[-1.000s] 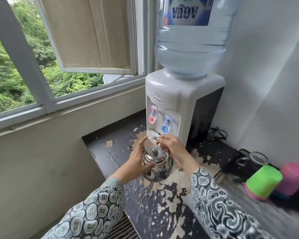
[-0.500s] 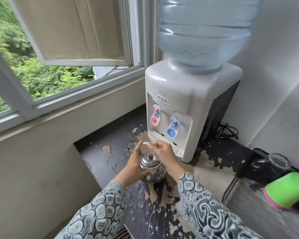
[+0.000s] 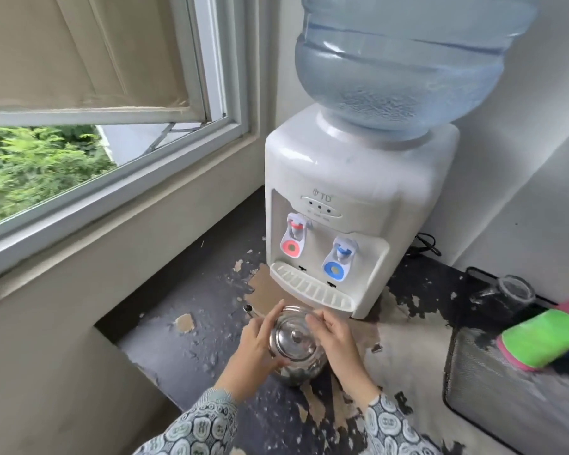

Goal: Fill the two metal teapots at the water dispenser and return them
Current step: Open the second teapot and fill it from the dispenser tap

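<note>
Teapot: one metal teapot point(image 3: 295, 344) stands on the worn dark counter point(image 3: 191, 343), just in front of the water dispenser point(image 3: 342, 205) and short of its drip tray point(image 3: 309, 287)
Lid: on the pot, knob up
Spout: points left, towards the window wall
Left hand point(image 3: 255, 348): cups the pot's left side, fingers curved against the metal
Right hand point(image 3: 334, 333): fingers bent at the top right of the pot; motion blur hides whether they pinch the handle or only touch it
Taps: red tap point(image 3: 293, 238) and blue tap point(image 3: 340, 261) both untouched, nothing under either
Done: one pot brought to the dispenser
Left: lid off, filling, the trip back, and the whole round for the second pot, which is not in view
Stage: probably early, no sign of water in the pot
</note>
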The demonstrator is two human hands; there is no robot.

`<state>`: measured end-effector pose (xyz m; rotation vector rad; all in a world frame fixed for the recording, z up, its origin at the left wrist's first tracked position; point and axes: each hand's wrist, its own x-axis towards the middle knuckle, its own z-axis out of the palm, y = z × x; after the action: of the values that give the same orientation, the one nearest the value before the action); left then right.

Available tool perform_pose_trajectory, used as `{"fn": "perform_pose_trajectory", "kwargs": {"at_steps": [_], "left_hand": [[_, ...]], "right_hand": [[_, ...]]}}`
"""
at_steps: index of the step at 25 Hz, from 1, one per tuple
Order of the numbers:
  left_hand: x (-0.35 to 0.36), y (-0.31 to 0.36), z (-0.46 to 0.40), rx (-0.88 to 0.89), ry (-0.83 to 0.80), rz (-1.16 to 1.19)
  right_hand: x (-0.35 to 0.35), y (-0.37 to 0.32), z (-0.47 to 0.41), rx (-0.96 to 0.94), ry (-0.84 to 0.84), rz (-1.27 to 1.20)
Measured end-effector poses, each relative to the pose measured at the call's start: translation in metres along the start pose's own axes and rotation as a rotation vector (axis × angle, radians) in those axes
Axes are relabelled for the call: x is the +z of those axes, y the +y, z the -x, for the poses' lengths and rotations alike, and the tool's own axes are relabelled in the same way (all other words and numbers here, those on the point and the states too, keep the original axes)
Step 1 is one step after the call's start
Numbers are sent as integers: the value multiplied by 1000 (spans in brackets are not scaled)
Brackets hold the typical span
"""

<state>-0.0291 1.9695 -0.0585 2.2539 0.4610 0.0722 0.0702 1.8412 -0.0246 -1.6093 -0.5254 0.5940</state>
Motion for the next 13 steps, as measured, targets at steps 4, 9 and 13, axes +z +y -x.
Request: {"fn": "perform_pose_trajectory", "kwargs": {"at_steps": [4,9,13], "left_hand": [[-1,-4,-14,50,-135,49],[-11,-6,-35,120,-306,21],[-14,-6,-42,140,-422,1]], "right_hand": [[10,11,10,-21,211,64],[24,33,8,-71,628,191],[11,50,2,193,632,155]]}}
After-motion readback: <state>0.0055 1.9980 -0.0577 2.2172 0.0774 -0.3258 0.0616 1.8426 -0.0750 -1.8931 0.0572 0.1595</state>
